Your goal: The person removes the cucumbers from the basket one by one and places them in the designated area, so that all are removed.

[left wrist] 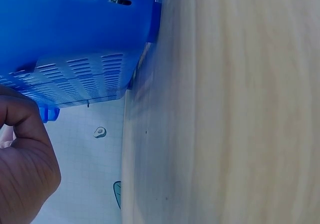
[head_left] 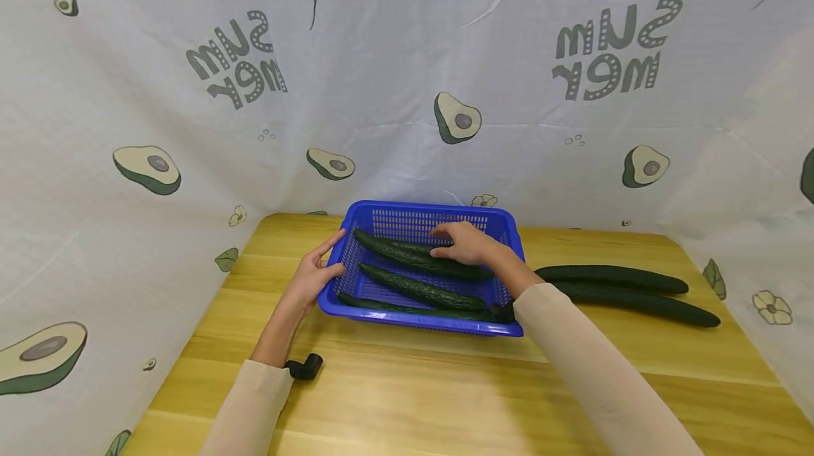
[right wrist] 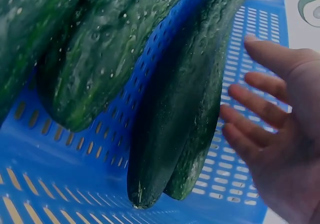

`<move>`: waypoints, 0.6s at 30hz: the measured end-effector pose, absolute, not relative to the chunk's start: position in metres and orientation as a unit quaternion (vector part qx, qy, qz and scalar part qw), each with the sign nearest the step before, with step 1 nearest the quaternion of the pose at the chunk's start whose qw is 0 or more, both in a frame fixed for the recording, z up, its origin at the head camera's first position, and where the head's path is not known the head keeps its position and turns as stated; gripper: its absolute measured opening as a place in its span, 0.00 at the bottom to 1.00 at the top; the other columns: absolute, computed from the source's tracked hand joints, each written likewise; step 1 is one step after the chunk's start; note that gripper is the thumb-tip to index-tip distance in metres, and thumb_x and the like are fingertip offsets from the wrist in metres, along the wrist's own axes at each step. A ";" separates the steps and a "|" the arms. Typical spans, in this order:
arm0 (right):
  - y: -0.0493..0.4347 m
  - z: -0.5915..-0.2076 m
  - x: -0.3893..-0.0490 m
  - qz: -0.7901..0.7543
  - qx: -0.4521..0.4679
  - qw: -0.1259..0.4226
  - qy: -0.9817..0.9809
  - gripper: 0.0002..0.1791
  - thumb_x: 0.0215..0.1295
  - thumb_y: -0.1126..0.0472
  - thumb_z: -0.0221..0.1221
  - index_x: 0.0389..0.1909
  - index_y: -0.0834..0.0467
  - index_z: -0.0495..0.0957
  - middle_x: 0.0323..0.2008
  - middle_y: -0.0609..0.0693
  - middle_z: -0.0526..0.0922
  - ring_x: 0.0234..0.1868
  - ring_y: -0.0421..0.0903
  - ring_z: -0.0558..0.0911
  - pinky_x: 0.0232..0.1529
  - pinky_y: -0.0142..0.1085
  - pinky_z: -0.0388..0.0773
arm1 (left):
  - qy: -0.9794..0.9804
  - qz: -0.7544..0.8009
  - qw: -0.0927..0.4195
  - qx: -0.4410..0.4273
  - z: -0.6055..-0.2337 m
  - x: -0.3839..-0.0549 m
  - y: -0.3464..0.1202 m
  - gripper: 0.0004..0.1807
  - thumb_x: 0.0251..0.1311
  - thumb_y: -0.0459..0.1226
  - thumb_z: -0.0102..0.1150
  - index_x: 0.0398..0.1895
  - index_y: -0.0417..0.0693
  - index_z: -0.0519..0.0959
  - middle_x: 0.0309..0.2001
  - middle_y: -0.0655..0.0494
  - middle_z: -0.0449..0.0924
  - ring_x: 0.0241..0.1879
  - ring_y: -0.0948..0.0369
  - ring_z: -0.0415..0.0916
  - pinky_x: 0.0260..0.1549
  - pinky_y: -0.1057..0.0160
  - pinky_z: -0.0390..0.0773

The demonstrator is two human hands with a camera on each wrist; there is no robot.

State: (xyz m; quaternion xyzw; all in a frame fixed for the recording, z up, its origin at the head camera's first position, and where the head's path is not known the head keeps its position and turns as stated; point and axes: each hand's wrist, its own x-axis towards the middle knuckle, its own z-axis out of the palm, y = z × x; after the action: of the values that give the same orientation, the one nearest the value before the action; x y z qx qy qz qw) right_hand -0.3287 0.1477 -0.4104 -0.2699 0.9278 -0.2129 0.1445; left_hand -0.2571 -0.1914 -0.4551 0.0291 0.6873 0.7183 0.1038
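Note:
A blue plastic basket [head_left: 407, 322] with slotted walls stands near the back of the wooden table, holding several long dark green cucumbers. At its left end, my left hand [head_left: 309, 278] grips the rim, and in the left wrist view that hand's curled fingers are partly cut off by the frame. My right hand [head_left: 467, 244] is inside the basket over the rear cucumber [head_left: 407, 255], fingers loosely bent and holding nothing. In the right wrist view, its fingertips hover beside a pair of cucumbers [right wrist: 172, 104]. A middle cucumber [head_left: 420, 288] and a front cucumber [head_left: 407, 307] lie apart from that pair.
Two more cucumbers [head_left: 636, 300] lie side by side on the wooden table [head_left: 407, 399], right of the basket. A pale cloth [head_left: 394, 74] printed with avocados hangs behind the table. Black wrist cameras [head_left: 305, 367] sit on the forearms.

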 end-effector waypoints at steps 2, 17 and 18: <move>0.149 -0.413 -0.329 -0.201 -0.263 0.161 0.930 0.32 0.75 0.51 0.59 0.72 0.64 0.70 0.69 0.62 0.75 0.71 0.60 0.73 0.71 0.55 0.71 | 0.683 0.722 0.104 0.028 -0.455 -0.257 -0.191 0.45 0.61 0.23 0.56 0.80 0.65 0.62 0.60 0.26 0.78 0.36 0.54 0.88 0.31 0.59 0.89; 0.150 -0.428 -0.336 -0.174 -0.270 0.194 0.927 0.26 0.79 0.53 0.53 0.69 0.65 0.72 0.64 0.64 0.77 0.66 0.61 0.75 0.67 0.54 0.74 | 0.679 0.726 0.103 0.029 -0.456 -0.258 -0.192 0.45 0.60 0.23 0.56 0.80 0.65 0.63 0.58 0.24 0.78 0.34 0.54 0.88 0.30 0.59 0.88; 0.150 -0.428 -0.336 -0.177 -0.268 0.192 0.927 0.26 0.79 0.53 0.53 0.69 0.65 0.73 0.64 0.64 0.77 0.66 0.61 0.75 0.67 0.54 0.74 | 0.680 0.725 0.102 0.029 -0.456 -0.258 -0.192 0.45 0.61 0.23 0.56 0.80 0.65 0.63 0.58 0.24 0.78 0.34 0.54 0.88 0.29 0.59 0.88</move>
State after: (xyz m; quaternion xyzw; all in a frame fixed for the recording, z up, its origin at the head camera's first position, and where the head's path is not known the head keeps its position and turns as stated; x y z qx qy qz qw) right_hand -0.3358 0.1498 -0.4281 -0.2684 0.9272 -0.1770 0.1924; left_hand -0.2576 -0.1923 -0.4556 0.0287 0.6801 0.7254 0.1025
